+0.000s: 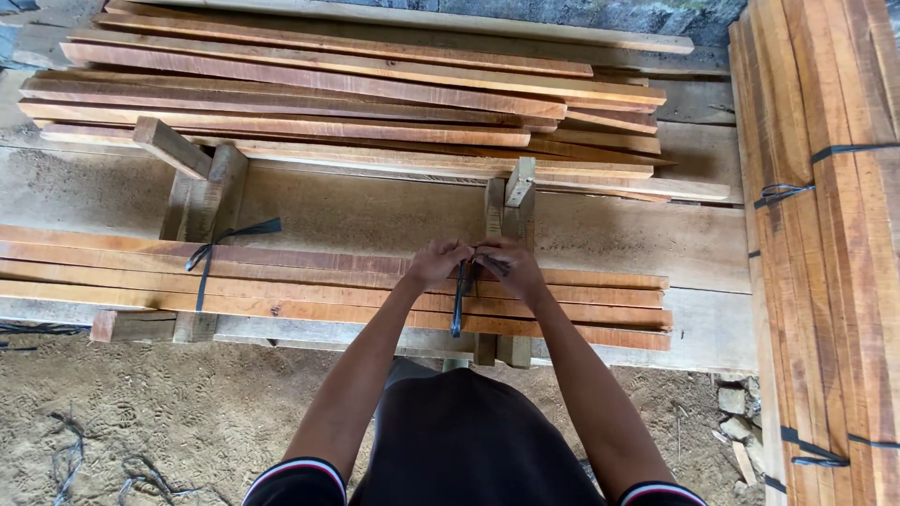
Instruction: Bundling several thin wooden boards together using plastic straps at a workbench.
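A bundle of long reddish wooden slats (281,281) lies across a low wooden frame in front of me. My left hand (437,263) and my right hand (509,266) meet above the bundle's right part. Both pinch the ends of a dark strap (458,300) that wraps around the slats and hangs down their front. Another dark strap (211,251) is tied in a knot around the bundle's left part.
A loose pile of slats (356,94) lies behind on a wide plank. Strapped bundles of slats (825,234) stand stacked at the right. Upright wooden posts (511,201) flank the bundle. Sawdust covers the floor (187,412), with strap scraps at the left.
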